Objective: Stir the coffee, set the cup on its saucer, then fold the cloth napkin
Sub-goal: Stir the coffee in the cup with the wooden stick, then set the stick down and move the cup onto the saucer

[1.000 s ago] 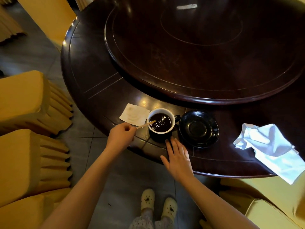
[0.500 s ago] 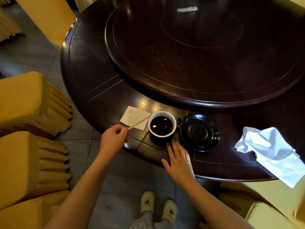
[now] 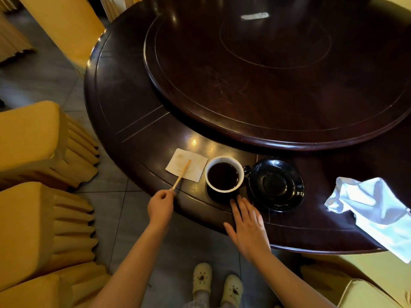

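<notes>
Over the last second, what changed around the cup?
The left hand lifted the wooden stir stick out of the coffee cup and swung it left over the paper square, still pinching it. The right hand, saucer and cloth napkin stayed put.

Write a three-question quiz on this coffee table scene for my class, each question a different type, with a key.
1. True or false: the cup already sits on the saucer.
2. Which hand holds the stir stick? A) left hand B) right hand C) neither
3. Fill in: the far tip of the stir stick lies over the small paper ______, left of the cup.

Key
1. False: the cup stands on the table beside the empty saucer.
2. A: pinched in the left grip; the right hand lies flat on the table edge.
3. Square (a small paper sheet); the crumpled cloth napkin lies far right.
</notes>
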